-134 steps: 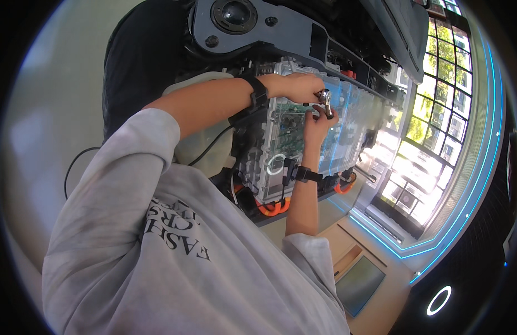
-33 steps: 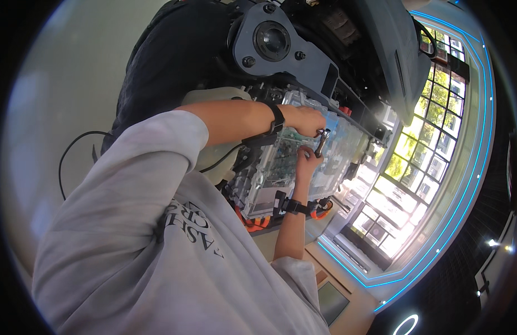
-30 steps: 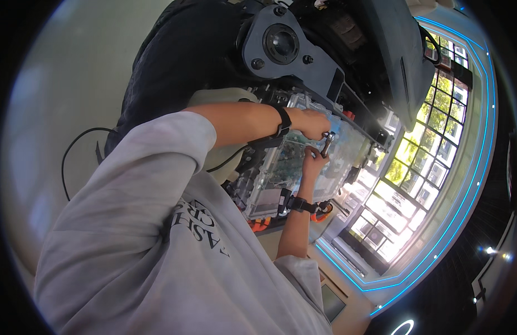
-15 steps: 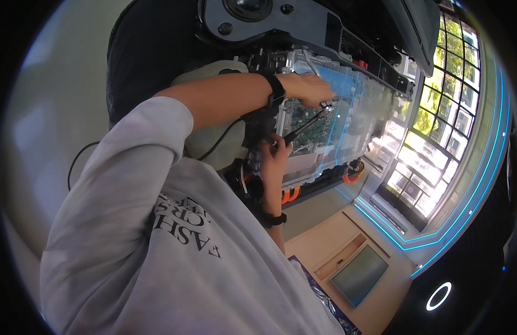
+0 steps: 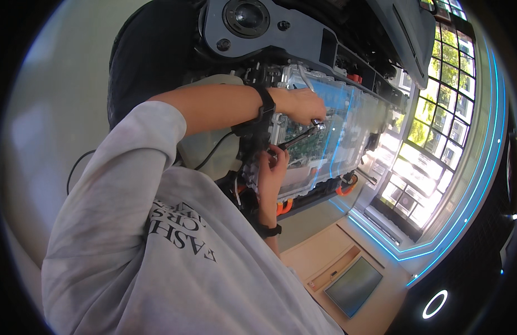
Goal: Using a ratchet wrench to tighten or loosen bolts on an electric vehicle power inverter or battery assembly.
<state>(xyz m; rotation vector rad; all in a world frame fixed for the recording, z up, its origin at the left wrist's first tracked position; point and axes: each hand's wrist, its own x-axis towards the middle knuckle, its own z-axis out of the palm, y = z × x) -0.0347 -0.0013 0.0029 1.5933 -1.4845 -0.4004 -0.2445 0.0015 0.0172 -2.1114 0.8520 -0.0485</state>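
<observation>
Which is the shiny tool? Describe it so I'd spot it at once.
Find the large transparent-covered unit, then the green circuit board showing inside it. Over that board, a slim ratchet wrench slants between the left hand and the right hand. Its shiny, rounded metal head sets it apart from the see-through unit beneath.

Compared with 4.5 s ago: the ratchet wrench (image 5: 303, 135) has swung round; its handle, earlier directed toward the picture's lower edge, now slants to the lower left. The right hand (image 5: 273, 163) has travelled with it, from over the middle of the transparent housing (image 5: 348, 131) to its edge nearest the torso, fingers now at the handle's far end. More green circuit board (image 5: 310, 147) is uncovered. The right forearm, formerly right of the nearer orange cable (image 5: 287, 207), now lies to its left; its sleeve has become hidden.
</observation>
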